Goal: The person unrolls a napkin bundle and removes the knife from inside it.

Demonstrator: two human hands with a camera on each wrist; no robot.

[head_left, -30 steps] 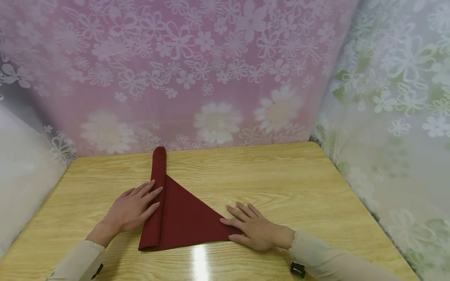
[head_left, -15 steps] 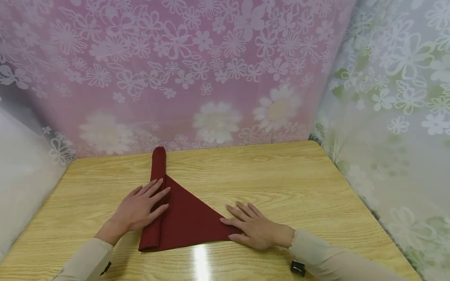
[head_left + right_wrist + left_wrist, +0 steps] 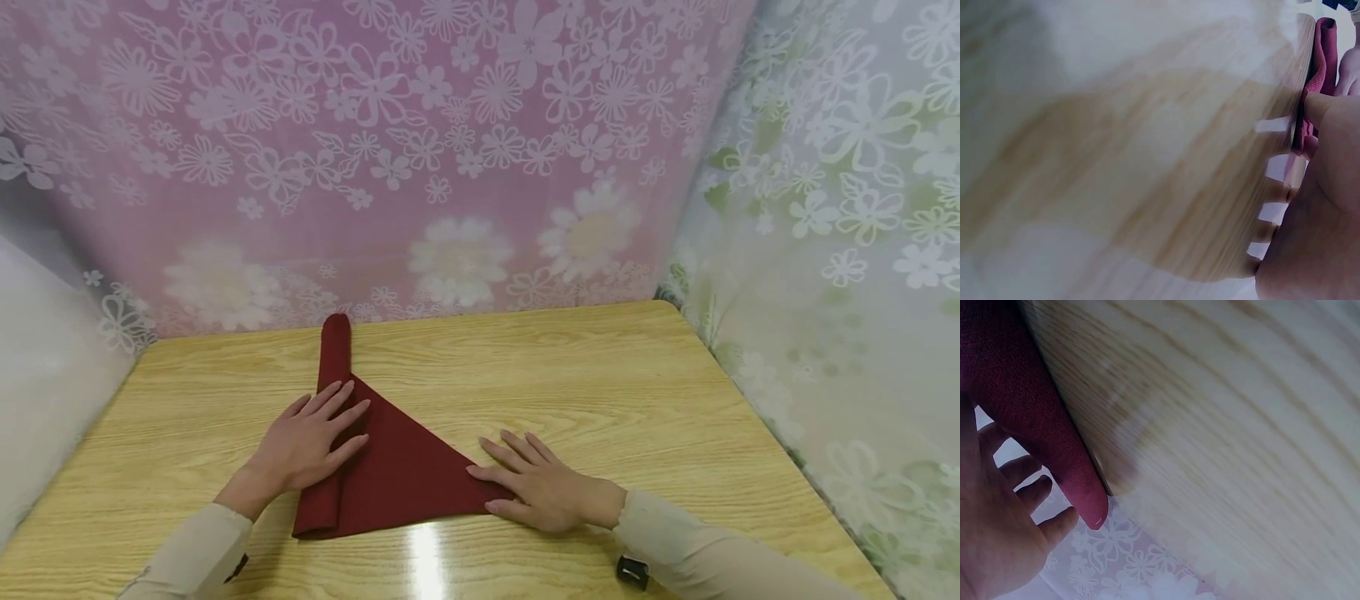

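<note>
A dark red cloth (image 3: 408, 467) lies on the table, its left part wound into a long roll (image 3: 335, 346) and its right part a flat triangle tapering to a point. My left hand (image 3: 303, 446) rests across the roll with fingers stretched out and fingertips past its right edge. In the left wrist view the roll (image 3: 1063, 437) passes over those fingers. My right hand (image 3: 543, 487) lies flat at the cloth's right tip, thumb and forefinger on it, the other fingers spread on the wood. The right wrist view shows the cloth (image 3: 1324, 56) by the thumb.
The wood-grain table (image 3: 600, 375) reaches back to a pink flowered curtain (image 3: 450, 125). A pale flowered curtain (image 3: 832, 250) hangs along the right side. A small black object (image 3: 632, 572) sits by the right cuff.
My left hand has slid a little to the right over the roll, its fingertips now beyond the roll's right edge. The right hand and the cloth look unmoved.
</note>
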